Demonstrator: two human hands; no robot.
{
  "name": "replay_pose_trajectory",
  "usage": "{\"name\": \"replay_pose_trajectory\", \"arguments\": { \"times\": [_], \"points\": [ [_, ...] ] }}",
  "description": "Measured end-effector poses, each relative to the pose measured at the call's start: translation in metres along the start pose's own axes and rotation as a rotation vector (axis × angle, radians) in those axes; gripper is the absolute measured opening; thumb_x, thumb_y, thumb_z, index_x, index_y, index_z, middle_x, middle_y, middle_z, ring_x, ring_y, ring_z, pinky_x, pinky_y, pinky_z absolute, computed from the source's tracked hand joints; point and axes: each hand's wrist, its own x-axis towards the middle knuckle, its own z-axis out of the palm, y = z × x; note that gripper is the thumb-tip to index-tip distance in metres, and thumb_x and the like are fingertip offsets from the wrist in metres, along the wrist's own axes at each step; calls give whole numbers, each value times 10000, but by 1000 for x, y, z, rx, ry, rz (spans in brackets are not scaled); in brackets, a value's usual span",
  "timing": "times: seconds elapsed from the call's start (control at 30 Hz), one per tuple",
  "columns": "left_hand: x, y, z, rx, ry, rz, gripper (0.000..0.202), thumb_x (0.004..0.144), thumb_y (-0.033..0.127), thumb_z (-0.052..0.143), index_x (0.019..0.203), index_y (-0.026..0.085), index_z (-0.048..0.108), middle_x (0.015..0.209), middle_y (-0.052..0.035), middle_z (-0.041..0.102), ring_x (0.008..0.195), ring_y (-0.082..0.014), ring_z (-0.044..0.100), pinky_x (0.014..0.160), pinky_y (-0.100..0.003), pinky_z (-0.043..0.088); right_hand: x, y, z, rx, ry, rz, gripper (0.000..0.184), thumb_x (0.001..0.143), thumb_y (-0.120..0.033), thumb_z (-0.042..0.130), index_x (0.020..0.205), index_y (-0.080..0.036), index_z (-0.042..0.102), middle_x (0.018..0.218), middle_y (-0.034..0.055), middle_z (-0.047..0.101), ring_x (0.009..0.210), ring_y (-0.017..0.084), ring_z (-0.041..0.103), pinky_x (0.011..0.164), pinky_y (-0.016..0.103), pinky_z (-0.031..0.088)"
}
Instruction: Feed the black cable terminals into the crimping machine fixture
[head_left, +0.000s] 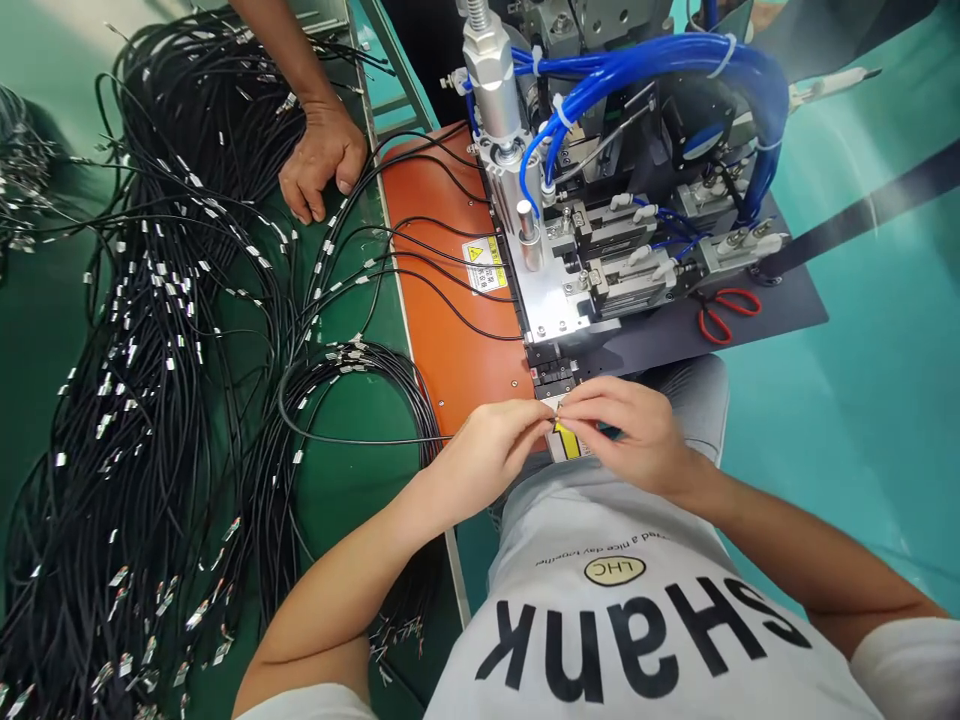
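Observation:
A thin black cable [375, 440] runs from the coiled bundle on the left into my left hand [491, 445], whose fingers are closed on it. My right hand [634, 430] meets it fingertip to fingertip, thumb and forefinger pinched at the cable's end. The end is tiny and mostly hidden by the fingers. Just below the fingertips shows a label with a yellow arrow [568, 442]. A dark clamp block [553, 375] at the machine's near corner lies right beyond my hands.
Several black cables cross the orange plate [450, 350] into the machine [555, 290] with blue air hoses [637, 75]. Heaps of cables [150, 400] cover the green table [352, 500]. Another person's hand [322, 160] rests there. Red-handled scissors [727, 312] lie right.

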Motion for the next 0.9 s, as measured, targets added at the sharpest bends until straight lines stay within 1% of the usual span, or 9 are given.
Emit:
{"name": "replay_pose_trajectory", "arguments": {
  "times": [0.07,0.13,0.2,0.3,0.4,0.47,0.7,0.8,0.9],
  "points": [
    [0,-3,3,-17,101,-9,163,987,240,508,1046,214,657,922,-17,719,794,-138,659,728,-265,503,0,2,-6,59,135,55,99,892,-186,647,913,-242,726,963,41,730,872,189,663,694,321,497],
    [-2,-4,7,-36,177,-19,152,979,237,527,1036,201,663,955,-26,708,825,-133,649,746,-257,497,1,6,-10,122,168,144,85,883,-186,658,881,-232,729,933,41,720,824,177,646,614,300,463],
    [-3,-4,8,-53,196,-1,165,983,229,513,1042,191,663,946,-37,677,827,-129,623,742,-253,485,3,9,-11,229,84,247,86,895,-216,653,902,-224,739,940,43,712,751,153,621,584,290,451],
    [-4,-3,10,-68,171,39,195,992,202,482,1085,189,653,891,-31,637,789,-116,581,715,-240,461,7,10,-11,481,-67,394,129,914,-289,644,956,-212,739,911,38,705,669,125,588,597,282,481],
    [-4,-2,12,-121,141,65,201,995,182,471,1104,195,640,877,-20,646,759,-99,578,708,-217,457,13,8,-10,672,-140,477,114,885,-305,687,888,-199,729,806,10,689,638,107,575,594,254,482],
    [-4,-2,12,-172,135,60,198,999,187,463,1098,193,634,878,-19,654,725,-89,575,685,-206,456,17,7,-10,734,-171,507,97,856,-287,722,830,-194,720,741,-11,667,610,91,553,567,228,458],
    [-7,-2,13,-385,93,-29,213,1017,246,434,1021,177,635,740,9,577,672,-83,533,662,-202,444,16,6,0,809,-190,548,92,821,-275,750,810,-189,716,687,-29,629,541,68,472,506,217,379],
    [-8,-2,17,-472,128,-85,179,1009,268,461,1021,178,616,778,6,585,687,-84,541,669,-206,461,9,0,10,741,-86,557,118,836,-286,731,801,-184,684,707,-21,620,570,81,480,522,231,380],
    [-7,-1,23,-533,222,-96,194,981,268,528,1150,196,591,864,-9,622,737,-96,584,691,-218,495,3,-5,18,661,-6,520,109,864,-283,697,824,-188,660,759,-5,626,644,105,523,595,257,414]
  ]
}}
